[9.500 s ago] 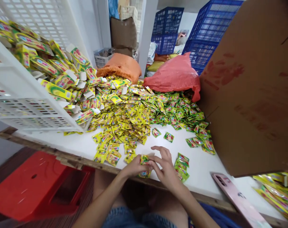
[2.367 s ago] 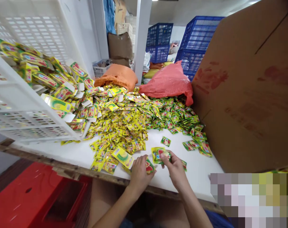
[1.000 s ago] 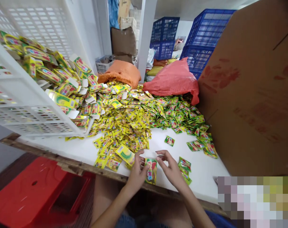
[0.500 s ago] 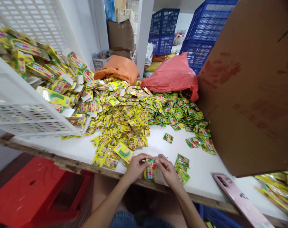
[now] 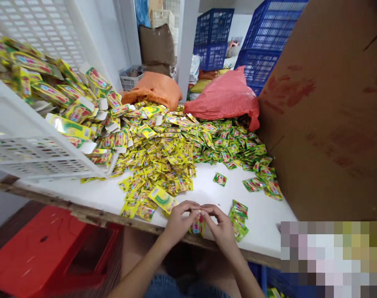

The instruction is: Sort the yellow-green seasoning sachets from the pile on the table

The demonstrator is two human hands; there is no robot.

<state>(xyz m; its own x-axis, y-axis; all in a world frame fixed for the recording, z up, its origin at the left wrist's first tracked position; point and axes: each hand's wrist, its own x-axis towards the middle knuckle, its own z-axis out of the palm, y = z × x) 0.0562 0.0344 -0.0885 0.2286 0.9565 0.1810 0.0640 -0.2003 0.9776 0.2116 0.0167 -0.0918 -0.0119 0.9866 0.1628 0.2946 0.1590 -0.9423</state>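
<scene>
A small yellow-and-green printed box (image 5: 197, 227) is upright at the front edge of the white table, between my two hands. My left hand (image 5: 181, 219) is closed on its upper left side, thumb and fingers at the top end. On the other side my right hand (image 5: 218, 223) pinches the same top end, thumbs nearly meeting. The fingers hide the box's top. Left of my hands lies a flat yellow box (image 5: 162, 198) beside a heap of yellow sachets (image 5: 163, 161). Several green sachets (image 5: 238, 219) lie just right of my right hand.
A tilted white basket (image 5: 51, 155) spills boxes on the left. Orange (image 5: 159, 89) and red (image 5: 225, 97) sacks stand behind the heaps of sachets. A large cardboard carton (image 5: 325, 124) rises at the right. A red stool (image 5: 36, 248) is below left. Pixelation covers the lower right corner.
Both thumbs have come closer together over the top of the box, and the fingers cover more of it. The sachets and boxes on the table stay put.
</scene>
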